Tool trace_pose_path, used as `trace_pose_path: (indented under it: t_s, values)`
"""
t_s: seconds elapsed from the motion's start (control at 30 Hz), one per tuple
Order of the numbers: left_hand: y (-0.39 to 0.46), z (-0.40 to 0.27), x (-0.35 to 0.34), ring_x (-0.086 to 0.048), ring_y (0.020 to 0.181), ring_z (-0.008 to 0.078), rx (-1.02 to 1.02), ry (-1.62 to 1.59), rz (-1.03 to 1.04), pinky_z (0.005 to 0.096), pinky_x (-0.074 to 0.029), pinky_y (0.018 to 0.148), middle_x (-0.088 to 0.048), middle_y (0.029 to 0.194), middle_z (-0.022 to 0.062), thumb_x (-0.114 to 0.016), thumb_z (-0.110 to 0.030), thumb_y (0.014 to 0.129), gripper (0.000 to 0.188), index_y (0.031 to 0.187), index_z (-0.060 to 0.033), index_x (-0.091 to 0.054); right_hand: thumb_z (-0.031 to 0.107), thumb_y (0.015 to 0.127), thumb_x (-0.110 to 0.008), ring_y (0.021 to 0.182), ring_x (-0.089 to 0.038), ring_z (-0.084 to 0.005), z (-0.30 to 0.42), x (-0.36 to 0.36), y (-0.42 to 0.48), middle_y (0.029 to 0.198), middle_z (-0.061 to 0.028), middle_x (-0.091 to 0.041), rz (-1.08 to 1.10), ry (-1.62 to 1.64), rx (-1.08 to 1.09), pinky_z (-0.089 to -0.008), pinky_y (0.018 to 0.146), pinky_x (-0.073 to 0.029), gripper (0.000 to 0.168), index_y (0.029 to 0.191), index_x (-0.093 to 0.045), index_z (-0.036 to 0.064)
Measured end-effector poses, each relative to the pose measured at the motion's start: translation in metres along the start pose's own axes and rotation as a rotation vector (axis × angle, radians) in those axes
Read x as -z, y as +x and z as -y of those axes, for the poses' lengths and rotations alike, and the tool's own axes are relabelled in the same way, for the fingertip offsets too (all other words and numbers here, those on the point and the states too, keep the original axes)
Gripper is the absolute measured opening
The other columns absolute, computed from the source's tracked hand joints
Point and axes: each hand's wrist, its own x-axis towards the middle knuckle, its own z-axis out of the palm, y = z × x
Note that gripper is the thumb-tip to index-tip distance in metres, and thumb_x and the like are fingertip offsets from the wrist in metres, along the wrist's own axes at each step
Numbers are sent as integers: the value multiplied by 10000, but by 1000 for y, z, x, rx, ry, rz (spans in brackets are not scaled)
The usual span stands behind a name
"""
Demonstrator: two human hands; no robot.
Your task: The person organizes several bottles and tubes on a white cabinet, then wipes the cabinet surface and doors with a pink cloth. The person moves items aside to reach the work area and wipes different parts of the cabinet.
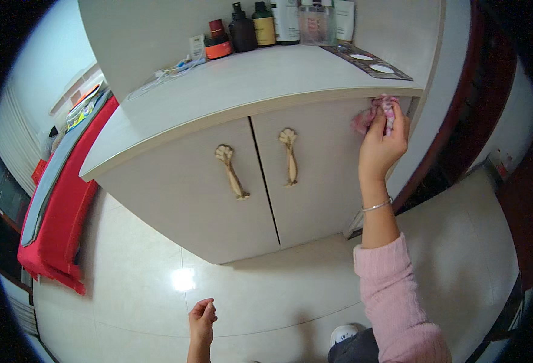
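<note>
My right hand (383, 140) grips a bunched pink-and-white cloth (370, 115). The cloth lies against the top right corner of the right cabinet door (325, 181), just under the edge of the white countertop (248, 84). Below and in front of the cabinet, my left hand (202, 317) hangs over the tiled floor with its fingers curled and nothing visible in them. Two gold paw-shaped handles, the left handle (231, 172) and the right handle (290, 156), are mounted on either side of the dark gap between the doors. Both doors are closed.
On the countertop's back stand several bottles, including a black pump bottle (242, 29) and a clear bottle (314, 25). A white cable (168, 75) and a dark patterned sheet with round holes (366, 61) lie there too. Left is a red-covered bench (57, 218); a white shoe (342, 334) shows below.
</note>
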Motion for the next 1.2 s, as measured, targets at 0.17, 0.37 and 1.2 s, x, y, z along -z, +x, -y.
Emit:
trace_pose_path:
  t_s: [0.17,0.37,1.2]
  values:
    - [3,12,-5,-455,604,58,25,19,57,195,-373,516,-524,705,-6,-568,-122,823,134,910,-21,-581,-80,601,-613,776,-560,-245,29,-6,-24,909,-90,-568,300,136,528,-324,681,-458,384,964,-595,43]
    - [6,10,-12,-461,607,58,1,2,84,194,-376,516,-536,707,-5,-572,-126,822,125,903,-33,-593,61,669,-598,699,-525,-193,71,-23,-19,776,-61,-511,367,212,798,-310,616,-450,202,870,-591,39]
    - [-3,31,41,-414,553,51,11,-140,5,182,-337,491,-499,691,-7,-550,-108,835,129,924,-15,-560,204,734,-600,634,-569,-132,139,-52,-59,692,-29,-535,384,300,1064,-252,518,-470,118,743,-551,97]
